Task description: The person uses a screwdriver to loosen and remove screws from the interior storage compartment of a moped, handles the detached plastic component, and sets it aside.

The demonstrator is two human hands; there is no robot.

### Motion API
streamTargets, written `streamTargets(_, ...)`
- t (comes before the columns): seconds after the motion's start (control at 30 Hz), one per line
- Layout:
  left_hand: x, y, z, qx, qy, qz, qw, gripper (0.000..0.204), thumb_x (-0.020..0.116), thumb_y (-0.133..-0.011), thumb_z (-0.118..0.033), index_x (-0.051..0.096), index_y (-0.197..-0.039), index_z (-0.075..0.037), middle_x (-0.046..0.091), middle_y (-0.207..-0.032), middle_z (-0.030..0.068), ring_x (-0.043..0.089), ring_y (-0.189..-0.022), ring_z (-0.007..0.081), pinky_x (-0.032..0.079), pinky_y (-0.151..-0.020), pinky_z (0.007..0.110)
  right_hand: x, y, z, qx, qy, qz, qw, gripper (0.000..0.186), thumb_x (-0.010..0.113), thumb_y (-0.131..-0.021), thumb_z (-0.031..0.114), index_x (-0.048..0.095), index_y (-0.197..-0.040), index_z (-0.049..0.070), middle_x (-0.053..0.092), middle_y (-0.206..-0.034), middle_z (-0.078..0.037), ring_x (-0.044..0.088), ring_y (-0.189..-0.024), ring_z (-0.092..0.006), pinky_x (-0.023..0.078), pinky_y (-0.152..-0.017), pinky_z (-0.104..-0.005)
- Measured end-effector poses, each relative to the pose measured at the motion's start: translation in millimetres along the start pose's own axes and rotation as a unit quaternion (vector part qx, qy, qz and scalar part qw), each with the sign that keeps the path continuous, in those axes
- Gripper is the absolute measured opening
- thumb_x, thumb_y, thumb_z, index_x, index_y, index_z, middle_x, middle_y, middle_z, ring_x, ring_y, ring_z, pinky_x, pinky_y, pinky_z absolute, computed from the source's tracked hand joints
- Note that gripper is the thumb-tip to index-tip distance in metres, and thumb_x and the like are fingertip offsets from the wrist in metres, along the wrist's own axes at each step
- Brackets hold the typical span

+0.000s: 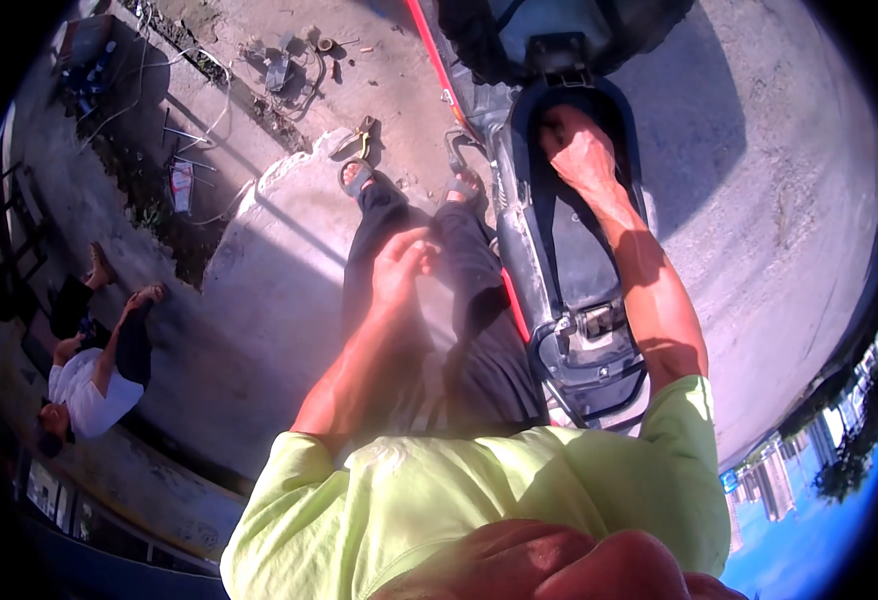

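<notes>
A dark scooter (529,250) with red trim stands at my right leg, its seat tipped up at the far end. My right hand (581,150) reaches down into the far part of its open under-seat compartment (627,130). Those fingers curl downward, and their tips and anything in them are lost in the dark hollow. Above my dark trousers (479,310), between my knees, hangs my left hand (397,268), apart from the scooter. Its fingers are curled in, and I cannot see whether they hold anything.
A yellow-handled tool (364,130) lies on the concrete by my sandalled foot (356,178). Loose parts (279,72) and a cable are scattered beyond. Rough broken ground (159,205) runs along the left. At far left another person (99,390) in a white shirt sits.
</notes>
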State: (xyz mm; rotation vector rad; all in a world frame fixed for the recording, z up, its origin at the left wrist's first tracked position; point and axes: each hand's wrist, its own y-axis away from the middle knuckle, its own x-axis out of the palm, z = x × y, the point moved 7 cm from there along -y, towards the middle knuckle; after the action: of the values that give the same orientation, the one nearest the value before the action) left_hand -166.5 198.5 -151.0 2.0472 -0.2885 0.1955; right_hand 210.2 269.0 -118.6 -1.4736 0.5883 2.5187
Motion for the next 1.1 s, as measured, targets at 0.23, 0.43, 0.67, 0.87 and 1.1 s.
streamTargets(0.23,64,29,-53,0.081,-0.103,0.073,0.989,0.035,0.065,-0.107,-0.008,0.062,-0.140,0.004,0.073,-0.114,0.0119,0.071,-0.099,0.0188,0.058,-0.088,0.032,-103,47,57,0.115,-0.353,0.010,0.928,0.045,0.077,-0.094,0.027,0.065,-0.130,0.001,0.066,-0.091,-0.003,0.064,-0.085,-0.0127,0.053,-0.080,-0.0308)
streamTargets(0.43,171,79,-129,0.283,-0.215,0.239,0.904,0.070,0.078,-0.093,-0.009,0.048,-0.156,-0.002,0.062,-0.142,0.0149,0.066,-0.121,0.0225,0.054,-0.102,0.037,-117,120,165,0.003,-0.557,0.097,0.825,0.069,0.077,-0.087,0.044,0.058,-0.136,0.000,0.065,-0.111,-0.011,0.063,-0.097,-0.0211,0.053,-0.089,-0.0376)
streamTargets(0.67,160,80,-148,0.277,-0.263,0.193,0.904,0.103,0.072,-0.086,0.003,0.015,-0.171,-0.005,0.071,-0.117,0.0140,0.073,-0.105,0.0229,0.059,-0.099,0.038,-123,123,150,-0.160,-0.467,-0.013,0.870,0.057,0.078,-0.086,0.031,0.065,-0.134,0.002,0.063,-0.125,-0.016,0.065,-0.111,-0.0260,0.054,-0.094,-0.0395)
streamTargets(0.87,161,83,-184,0.338,-0.208,0.179,0.900,0.053,0.064,-0.096,0.006,0.044,-0.144,-0.003,0.066,-0.126,0.0220,0.072,-0.108,0.0305,0.063,-0.090,0.040,16,67,-41,0.340,-0.430,0.022,0.836,0.052,0.077,-0.099,0.051,0.073,-0.110,0.001,0.077,-0.096,-0.007,0.073,-0.077,-0.0140,0.056,-0.064,-0.0271)
streamTargets(1.1,197,71,-216,0.429,-0.386,0.171,0.799,0.029,0.069,-0.093,-0.004,0.060,-0.119,0.005,0.067,-0.132,0.0198,0.074,-0.107,0.0278,0.059,-0.098,0.039,72,41,-85,0.359,-0.514,0.066,0.777,0.059,0.065,-0.104,0.059,0.070,-0.120,0.002,0.078,-0.099,-0.011,0.075,-0.079,-0.0179,0.058,-0.067,-0.0309)
